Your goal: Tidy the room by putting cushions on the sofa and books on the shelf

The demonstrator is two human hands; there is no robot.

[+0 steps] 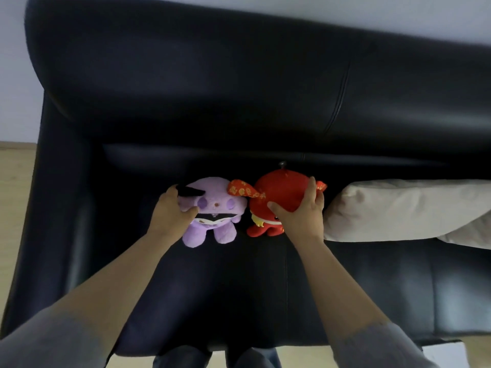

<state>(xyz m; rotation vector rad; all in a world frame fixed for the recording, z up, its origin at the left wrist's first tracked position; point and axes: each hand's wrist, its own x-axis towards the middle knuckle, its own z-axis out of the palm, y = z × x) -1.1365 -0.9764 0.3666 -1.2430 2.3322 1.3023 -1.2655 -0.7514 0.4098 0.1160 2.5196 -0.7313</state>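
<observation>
Both plush toys are right at the back of the sofa seat, side by side and touching, faces out toward the room. The left grip is curled round the side of the purple toy, thumb across its cheek. The right grip is wrapped over the red toy, I'd guess to steady both so they don't flop over. The beige cushion is on the seat just right of the red one. No books or shelf in view, so that half looks undone.
</observation>
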